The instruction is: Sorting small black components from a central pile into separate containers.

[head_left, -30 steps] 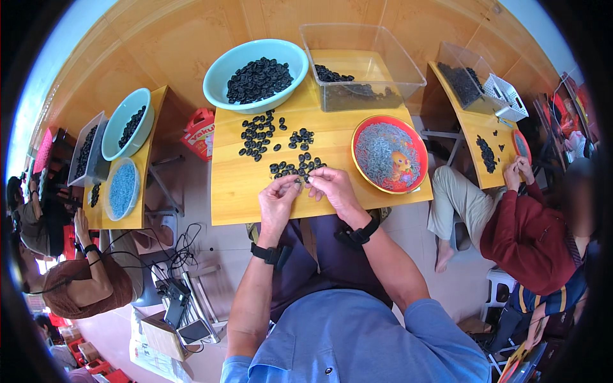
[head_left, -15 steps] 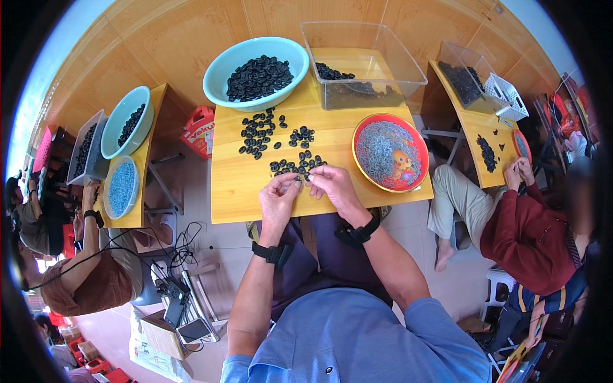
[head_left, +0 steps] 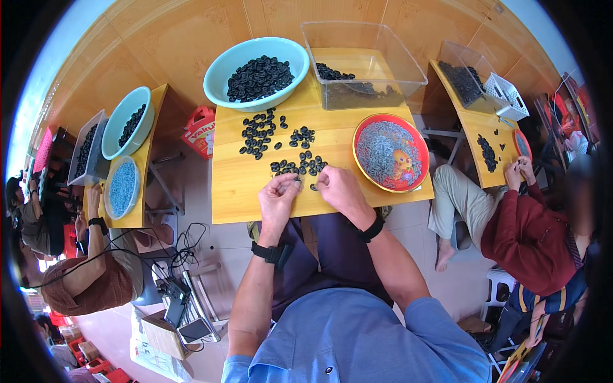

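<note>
My left hand (head_left: pixel 278 196) is closed in a pinch above the table's near part. Something small is at its fingertips, too small to make out. My right hand (head_left: pixel 343 193) has its fingers curled together just to the right. A shiny black oval piece (head_left: pixel 313 187) shows right by those fingertips; whether they grip it I cannot see. Directly beyond both hands lies a loose cluster of black oval pieces (head_left: pixel 306 163). Beyond that are more scattered black pieces (head_left: pixel 256 135). To the right stands a red and yellow bowl (head_left: pixel 359 168) of small grey parts.
At the back of the wooden table (head_left: pixel 239 195) stand a pale blue basin (head_left: pixel 215 89) heaped with black pieces and a clear plastic bin (head_left: pixel 408 73) partly filled with dark pieces. Co-workers sit at side tables left and right. Cables (head_left: pixel 185 246) and a stool are on the left.
My right hand has moved away to the right from my left hand, and a black oval piece now shows by its fingertips. The left hand has barely moved.
</note>
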Demonstrator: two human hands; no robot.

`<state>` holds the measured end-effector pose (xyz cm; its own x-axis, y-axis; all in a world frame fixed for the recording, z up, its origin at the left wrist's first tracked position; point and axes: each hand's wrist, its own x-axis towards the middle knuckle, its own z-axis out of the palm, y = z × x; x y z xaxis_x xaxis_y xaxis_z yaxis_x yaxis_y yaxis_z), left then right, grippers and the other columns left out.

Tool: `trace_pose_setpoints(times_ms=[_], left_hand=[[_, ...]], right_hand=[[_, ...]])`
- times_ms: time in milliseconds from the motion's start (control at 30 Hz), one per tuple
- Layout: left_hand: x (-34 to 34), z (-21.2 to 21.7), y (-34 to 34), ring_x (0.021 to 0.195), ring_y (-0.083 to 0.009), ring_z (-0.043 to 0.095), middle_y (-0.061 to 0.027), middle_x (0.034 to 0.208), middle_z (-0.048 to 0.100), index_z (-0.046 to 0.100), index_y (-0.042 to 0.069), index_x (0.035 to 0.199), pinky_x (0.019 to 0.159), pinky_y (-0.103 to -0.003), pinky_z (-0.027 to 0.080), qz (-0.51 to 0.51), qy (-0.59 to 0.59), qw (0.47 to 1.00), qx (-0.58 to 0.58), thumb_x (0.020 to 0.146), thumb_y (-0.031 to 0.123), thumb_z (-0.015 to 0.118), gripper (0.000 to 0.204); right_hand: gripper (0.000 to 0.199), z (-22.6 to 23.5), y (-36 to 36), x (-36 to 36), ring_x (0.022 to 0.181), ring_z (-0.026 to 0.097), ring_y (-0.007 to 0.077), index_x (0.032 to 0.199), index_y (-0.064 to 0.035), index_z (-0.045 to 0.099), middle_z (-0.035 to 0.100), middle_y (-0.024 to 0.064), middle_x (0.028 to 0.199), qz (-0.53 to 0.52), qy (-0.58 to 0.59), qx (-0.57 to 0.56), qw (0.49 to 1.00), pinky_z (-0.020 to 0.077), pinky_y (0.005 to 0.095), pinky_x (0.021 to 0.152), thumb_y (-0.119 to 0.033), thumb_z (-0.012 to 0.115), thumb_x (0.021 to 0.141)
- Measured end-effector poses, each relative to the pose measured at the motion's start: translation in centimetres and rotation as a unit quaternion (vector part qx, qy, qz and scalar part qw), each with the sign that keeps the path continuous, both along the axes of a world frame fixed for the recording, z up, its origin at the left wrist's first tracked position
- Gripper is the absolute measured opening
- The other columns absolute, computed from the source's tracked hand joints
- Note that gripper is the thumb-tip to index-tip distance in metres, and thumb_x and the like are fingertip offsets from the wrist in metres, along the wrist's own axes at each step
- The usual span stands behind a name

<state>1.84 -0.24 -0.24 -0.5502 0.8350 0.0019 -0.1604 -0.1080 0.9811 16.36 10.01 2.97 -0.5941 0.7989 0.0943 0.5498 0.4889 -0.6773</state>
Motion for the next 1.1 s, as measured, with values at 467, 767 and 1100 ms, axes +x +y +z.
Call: trace_pose_setpoints(times_ms=[467,767,1100], left_hand=[[0.1,-0.2,-0.2,0.079,-0.0102,0.067,-0.0079,0.090,0.072,0.067,-0.005,0.108,0.075,-0.022,0.054,-0.016,0.005,1.000,-0.008,0.089,-0.001,0.068,0.020],[0.4,0.1,-0.1,0.077,-0.0058,0.063,-0.0043,0.089,0.071,0.070,-0.004,0.105,0.072,-0.021,0.051,-0.001,0.045,0.998,-0.039,0.087,0.001,0.072,0.019],[0.4,0.4,0.1,0.076,-0.0061,0.063,-0.0046,0.087,0.071,0.070,-0.004,0.105,0.073,-0.021,0.051,0.024,0.008,1.000,-0.017,0.087,-0.001,0.070,0.018]], right_hand=[[0.016,0.5,-0.4,-1.1,0.061,0.065,0.0108,0.091,0.0040,0.069,0.070,0.0093,0.072,0.055,0.164,-0.136,0.976,0.0517,0.0257,0.056,-0.011,0.067,0.087],[0.015,1.6,-0.2,-1.0,0.063,0.068,0.0216,0.087,0.0027,0.070,0.069,0.0163,0.073,0.035,0.145,-0.165,0.975,0.0523,0.0327,0.059,-0.011,0.065,0.084],[0.010,0.2,0.0,0.7,0.078,0.068,0.0325,0.084,-0.0031,0.070,0.071,0.0125,0.082,0.018,0.016,0.020,1.000,0.0531,0.0427,0.070,-0.012,0.068,0.080]])
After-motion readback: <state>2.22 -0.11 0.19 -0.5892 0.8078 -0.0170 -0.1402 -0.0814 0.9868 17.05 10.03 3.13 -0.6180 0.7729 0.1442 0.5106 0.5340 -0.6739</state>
